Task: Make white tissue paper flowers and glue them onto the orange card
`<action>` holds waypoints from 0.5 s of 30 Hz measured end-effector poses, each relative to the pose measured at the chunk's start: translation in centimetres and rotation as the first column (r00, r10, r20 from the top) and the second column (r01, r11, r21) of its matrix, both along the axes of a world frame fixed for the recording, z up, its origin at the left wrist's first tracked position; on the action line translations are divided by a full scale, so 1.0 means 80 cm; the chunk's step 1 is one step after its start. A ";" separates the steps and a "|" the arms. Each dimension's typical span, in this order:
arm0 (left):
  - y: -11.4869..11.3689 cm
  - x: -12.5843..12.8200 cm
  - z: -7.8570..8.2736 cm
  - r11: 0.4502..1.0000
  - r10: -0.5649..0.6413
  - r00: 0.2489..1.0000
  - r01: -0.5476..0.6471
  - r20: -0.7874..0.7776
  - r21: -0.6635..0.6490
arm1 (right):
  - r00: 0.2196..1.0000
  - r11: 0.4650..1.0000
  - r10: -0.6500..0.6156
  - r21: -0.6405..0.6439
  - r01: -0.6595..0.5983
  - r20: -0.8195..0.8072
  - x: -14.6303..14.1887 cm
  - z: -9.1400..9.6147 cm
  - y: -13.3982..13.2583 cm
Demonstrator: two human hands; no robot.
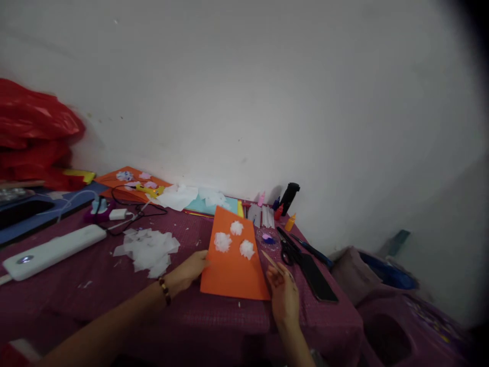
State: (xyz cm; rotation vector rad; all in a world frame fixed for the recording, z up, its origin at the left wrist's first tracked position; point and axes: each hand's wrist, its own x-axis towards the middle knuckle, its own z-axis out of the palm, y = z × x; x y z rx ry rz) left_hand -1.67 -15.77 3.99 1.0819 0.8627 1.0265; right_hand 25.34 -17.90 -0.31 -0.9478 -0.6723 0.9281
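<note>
An orange sheet of card (234,275) with three fluffy white tissue-paper flowers (222,242) on its upper half is tilted up toward me over the table. My left hand (194,266) is closed on its left edge, thumb and fingers pinching it. Beside the card's right edge, my right hand (284,293) is closed around a thin, pale, pointed wooden stick (273,261), its tip directed up and left. Left of the card lies a loose pile of white tissue pieces (151,248). A small dish (269,239) with purple bits sits just beyond the stick's tip.
On the right lie scissors (286,252) and a black phone (317,278). Small paint bottles (290,222) and white sticks (268,216) stand or lie behind. A white power strip (55,252), cables and a yellow glue gun (151,191) occupy the left, near another orange sheet (114,178).
</note>
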 end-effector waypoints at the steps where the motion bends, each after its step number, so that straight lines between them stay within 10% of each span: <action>1: 0.001 -0.007 0.004 1.000 0.016 1.000 -0.016 0.017 0.006 | 0.999 1.000 0.003 0.013 -0.002 -0.054 0.000 0.002 0.003; 10: 0.086 -0.047 0.031 0.965 0.097 0.979 -0.137 0.179 0.225 | 0.997 0.980 -0.004 0.201 -0.010 0.072 -0.045 0.064 0.139; 15: 0.096 -0.048 0.012 0.968 0.088 0.975 -0.132 0.205 0.215 | 0.985 0.980 -0.001 0.197 -0.034 0.173 -0.067 0.050 0.155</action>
